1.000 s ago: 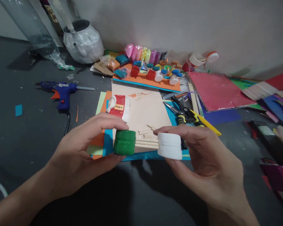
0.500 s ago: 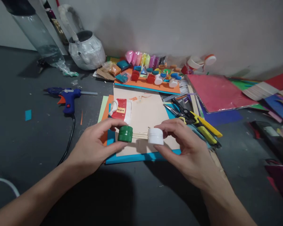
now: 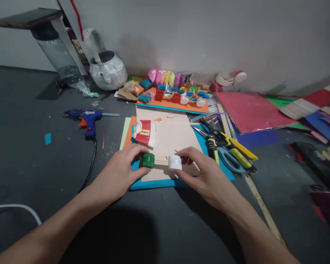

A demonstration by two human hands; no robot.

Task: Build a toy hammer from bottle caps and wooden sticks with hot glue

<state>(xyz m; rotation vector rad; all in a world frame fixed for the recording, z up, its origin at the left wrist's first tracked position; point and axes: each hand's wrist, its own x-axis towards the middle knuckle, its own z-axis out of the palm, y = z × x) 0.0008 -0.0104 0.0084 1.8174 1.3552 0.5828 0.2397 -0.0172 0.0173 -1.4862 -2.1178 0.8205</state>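
My left hand (image 3: 126, 165) pinches a small green round piece, like a little jar or cap (image 3: 148, 160), between thumb and fingers. A similar white piece (image 3: 175, 162) is gripped by my right hand (image 3: 200, 168). Thin pale sticks (image 3: 161, 162) span the gap between the two pieces. Both hands are over a cream paper sheet (image 3: 178, 132) on blue paper (image 3: 159, 184). Just behind my left hand lies a red and white shape with a gold buckle-like patch (image 3: 145, 132). Whether the pieces touch the paper I cannot tell.
A blue glue gun (image 3: 89, 121) lies at left with its cord. Pliers (image 3: 211, 141), blue-handled scissors (image 3: 231, 161) and a yellow cutter (image 3: 240, 146) lie at right. Behind are small paint pots (image 3: 184, 97), a silver kettle (image 3: 108, 71) and a red packet (image 3: 253, 112).
The view has shifted, showing more of the back of the table. Both hands, still holding the green and white pieces, appear lower and closer to the paper.
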